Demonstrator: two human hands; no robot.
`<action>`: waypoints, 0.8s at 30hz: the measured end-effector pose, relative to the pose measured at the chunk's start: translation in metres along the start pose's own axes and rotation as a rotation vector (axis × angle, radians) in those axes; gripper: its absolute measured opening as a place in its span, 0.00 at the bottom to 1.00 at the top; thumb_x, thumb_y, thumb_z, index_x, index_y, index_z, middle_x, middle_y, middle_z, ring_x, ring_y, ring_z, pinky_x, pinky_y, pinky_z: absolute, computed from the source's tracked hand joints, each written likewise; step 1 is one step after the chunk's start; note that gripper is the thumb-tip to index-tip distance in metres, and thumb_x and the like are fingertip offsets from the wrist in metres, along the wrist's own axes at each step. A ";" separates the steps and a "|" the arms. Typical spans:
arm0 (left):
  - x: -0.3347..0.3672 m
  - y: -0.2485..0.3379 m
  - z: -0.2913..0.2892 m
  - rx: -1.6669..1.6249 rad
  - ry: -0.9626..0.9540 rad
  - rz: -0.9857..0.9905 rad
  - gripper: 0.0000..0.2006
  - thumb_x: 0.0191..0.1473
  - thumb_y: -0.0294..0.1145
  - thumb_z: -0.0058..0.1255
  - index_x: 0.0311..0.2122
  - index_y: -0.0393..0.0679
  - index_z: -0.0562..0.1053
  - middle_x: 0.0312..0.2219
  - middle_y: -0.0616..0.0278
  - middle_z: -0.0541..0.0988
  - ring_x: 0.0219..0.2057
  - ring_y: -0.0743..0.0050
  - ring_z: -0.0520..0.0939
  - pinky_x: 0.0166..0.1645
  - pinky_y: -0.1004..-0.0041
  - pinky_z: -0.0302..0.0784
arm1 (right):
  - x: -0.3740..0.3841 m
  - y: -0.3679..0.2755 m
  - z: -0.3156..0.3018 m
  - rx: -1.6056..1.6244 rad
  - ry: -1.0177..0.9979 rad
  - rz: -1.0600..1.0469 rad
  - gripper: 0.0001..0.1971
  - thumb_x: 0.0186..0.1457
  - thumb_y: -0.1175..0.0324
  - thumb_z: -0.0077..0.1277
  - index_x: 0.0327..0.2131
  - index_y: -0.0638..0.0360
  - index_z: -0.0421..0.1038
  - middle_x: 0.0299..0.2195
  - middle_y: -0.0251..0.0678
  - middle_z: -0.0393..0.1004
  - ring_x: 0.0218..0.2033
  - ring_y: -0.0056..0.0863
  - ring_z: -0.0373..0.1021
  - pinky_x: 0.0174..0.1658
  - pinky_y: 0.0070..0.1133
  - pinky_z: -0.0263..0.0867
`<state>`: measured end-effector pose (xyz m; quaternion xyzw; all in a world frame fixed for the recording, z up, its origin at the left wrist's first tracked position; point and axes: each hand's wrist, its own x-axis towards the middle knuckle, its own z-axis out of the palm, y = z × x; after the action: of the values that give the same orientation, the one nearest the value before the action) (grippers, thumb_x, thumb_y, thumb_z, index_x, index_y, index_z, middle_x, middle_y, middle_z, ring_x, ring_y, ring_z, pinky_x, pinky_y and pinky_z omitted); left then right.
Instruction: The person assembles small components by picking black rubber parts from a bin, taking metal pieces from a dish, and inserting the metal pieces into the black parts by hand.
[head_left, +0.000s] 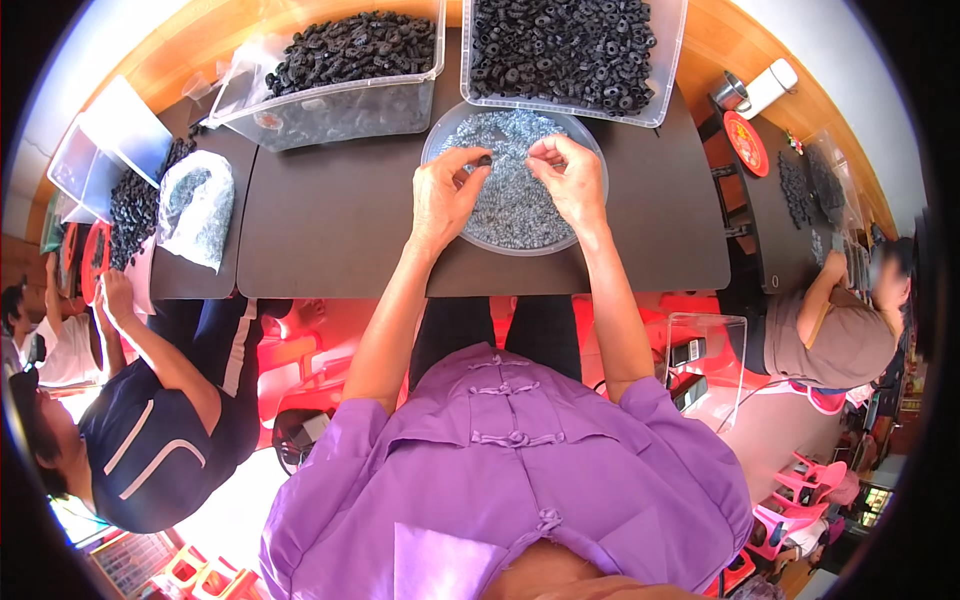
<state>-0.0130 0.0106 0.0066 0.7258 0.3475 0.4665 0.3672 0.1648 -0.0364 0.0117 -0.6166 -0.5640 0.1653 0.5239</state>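
left hand (pixel 443 196) pinching black ring (pixel 484 160) | right hand (pixel 570 180) fingertips pinched together, contents unclear | both over bowl (pixel 590 215) of small silvery parts

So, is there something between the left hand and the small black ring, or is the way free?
Nothing visible: the left hand already pinches the small black ring over the round bowl, with the right hand beside it.

Over a round clear bowl (pixel 437 140) of small silvery screws (pixel 510 205), the left hand (pixel 443 195) pinches a black rubber ring (pixel 484 160), the right hand (pixel 568 180) close beside.
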 end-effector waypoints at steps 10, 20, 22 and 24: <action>0.000 0.002 0.000 0.011 0.000 -0.002 0.10 0.46 0.24 0.56 0.37 0.42 0.78 0.21 0.64 0.77 0.17 0.85 0.71 0.24 0.80 0.66 | 0.000 -0.007 -0.004 0.266 -0.048 0.184 0.03 0.50 0.75 0.56 0.30 0.65 0.75 0.23 0.33 0.76 0.25 0.16 0.71 0.27 0.16 0.69; -0.001 0.001 -0.001 -0.003 -0.056 0.002 0.11 0.45 0.22 0.57 0.38 0.41 0.78 0.24 0.64 0.78 0.20 0.83 0.71 0.26 0.80 0.68 | -0.002 -0.025 0.014 0.372 -0.140 0.098 0.03 0.53 0.75 0.54 0.30 0.65 0.74 0.25 0.31 0.75 0.25 0.15 0.70 0.27 0.15 0.68; 0.000 0.001 -0.001 0.000 -0.073 0.008 0.11 0.45 0.22 0.57 0.38 0.41 0.78 0.24 0.63 0.78 0.20 0.82 0.72 0.27 0.80 0.68 | -0.002 -0.022 0.017 0.260 -0.099 0.057 0.03 0.52 0.75 0.54 0.30 0.65 0.74 0.24 0.32 0.75 0.24 0.15 0.69 0.28 0.15 0.67; -0.001 0.001 -0.001 0.001 -0.089 0.012 0.11 0.45 0.22 0.57 0.38 0.41 0.78 0.25 0.63 0.78 0.21 0.82 0.72 0.27 0.80 0.69 | -0.004 -0.025 0.018 0.152 -0.056 -0.029 0.03 0.50 0.76 0.56 0.29 0.65 0.73 0.24 0.35 0.75 0.23 0.20 0.70 0.28 0.17 0.66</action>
<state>-0.0143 0.0097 0.0076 0.7481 0.3266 0.4359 0.3790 0.1360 -0.0360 0.0236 -0.5618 -0.5732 0.2173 0.5555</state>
